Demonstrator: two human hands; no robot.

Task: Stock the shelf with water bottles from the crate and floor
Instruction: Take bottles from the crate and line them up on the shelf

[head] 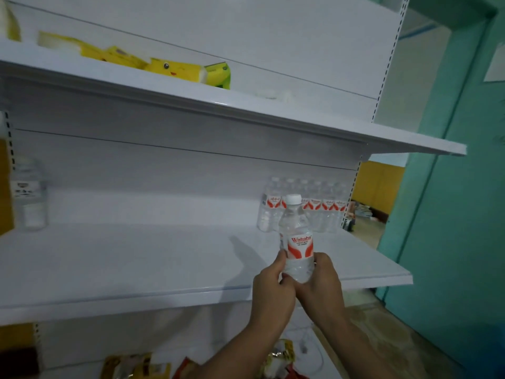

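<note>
I hold a clear water bottle (297,239) with a white cap and a red and white label upright over the front of the white middle shelf (136,263). My left hand (273,291) grips its lower part from the left. My right hand (322,285) grips it from the right. A row of several matching bottles (322,209) stands at the back right of the same shelf, behind the held bottle. The crate and the floor bottles are out of view.
Yellow packets (153,61) lie on the upper shelf (246,108). A larger clear bottle (28,195) stands at the left end of the middle shelf. Snack packs (136,365) sit on the shelf below. A teal wall (464,214) stands to the right.
</note>
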